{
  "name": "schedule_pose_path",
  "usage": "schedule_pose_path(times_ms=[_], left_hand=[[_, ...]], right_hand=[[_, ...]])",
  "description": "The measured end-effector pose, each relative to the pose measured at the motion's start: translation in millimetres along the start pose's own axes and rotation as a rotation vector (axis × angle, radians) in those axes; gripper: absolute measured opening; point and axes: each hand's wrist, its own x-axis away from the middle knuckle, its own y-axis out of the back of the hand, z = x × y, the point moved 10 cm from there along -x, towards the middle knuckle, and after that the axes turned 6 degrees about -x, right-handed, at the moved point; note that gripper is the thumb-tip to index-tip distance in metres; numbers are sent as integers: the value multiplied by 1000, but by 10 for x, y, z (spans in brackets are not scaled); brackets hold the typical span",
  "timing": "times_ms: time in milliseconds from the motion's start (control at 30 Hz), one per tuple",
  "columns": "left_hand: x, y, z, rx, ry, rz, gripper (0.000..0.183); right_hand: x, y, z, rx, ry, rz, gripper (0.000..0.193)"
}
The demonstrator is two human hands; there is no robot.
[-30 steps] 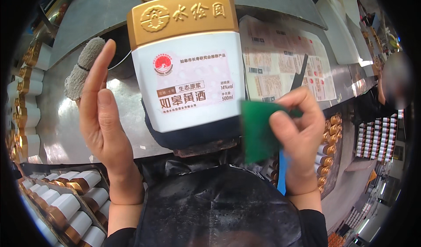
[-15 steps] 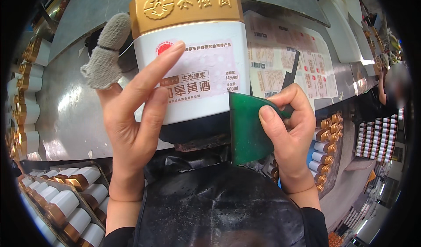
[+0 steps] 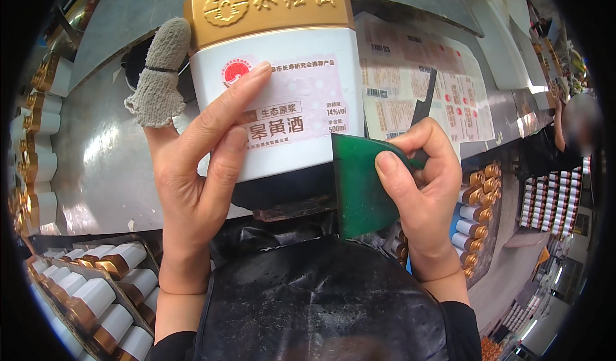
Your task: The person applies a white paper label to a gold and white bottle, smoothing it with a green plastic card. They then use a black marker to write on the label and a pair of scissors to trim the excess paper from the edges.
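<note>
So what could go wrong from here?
The green scraper's corner sits close to the label, so it might nick the label or scratch the gold-and-white bottle. The left grip reaches across the label; pressing there could smudge or shift it. Whether the scraper touches the bottle, I can't tell.

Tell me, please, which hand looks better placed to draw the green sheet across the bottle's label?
Probably the right hand: it grips the green sheet near the bottle. The left hand holds nothing and partly covers the label.
</note>
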Motion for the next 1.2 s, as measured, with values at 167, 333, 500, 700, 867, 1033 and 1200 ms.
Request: schedule_pose_path(times_ms=[167, 333, 500, 700, 867, 1033, 1200], left_hand=[[-20, -1, -13, -24, -7, 8, 37], [-25, -10, -32, 23, 2, 16, 38], [5, -51, 40, 29, 68, 84, 39], [8, -39, 36, 0, 47, 75, 39], [12, -39, 13, 24, 37, 67, 37], [-23, -24, -63, 90, 30, 53, 36], [-16, -41, -34, 71, 19, 81, 36]], right_hand=[[-6, 11, -3, 1, 8, 0, 15], [-12, 6, -13, -2, -4, 0, 16], [-16, 12, 2, 26, 0, 2, 15], [-20, 17, 5, 38, 7, 0, 15], [-19, 20, -2, 44, -1, -2, 15], [-30, 19, -1, 41, 4, 2, 15], [-36, 15, -9, 31, -3, 8, 16]])
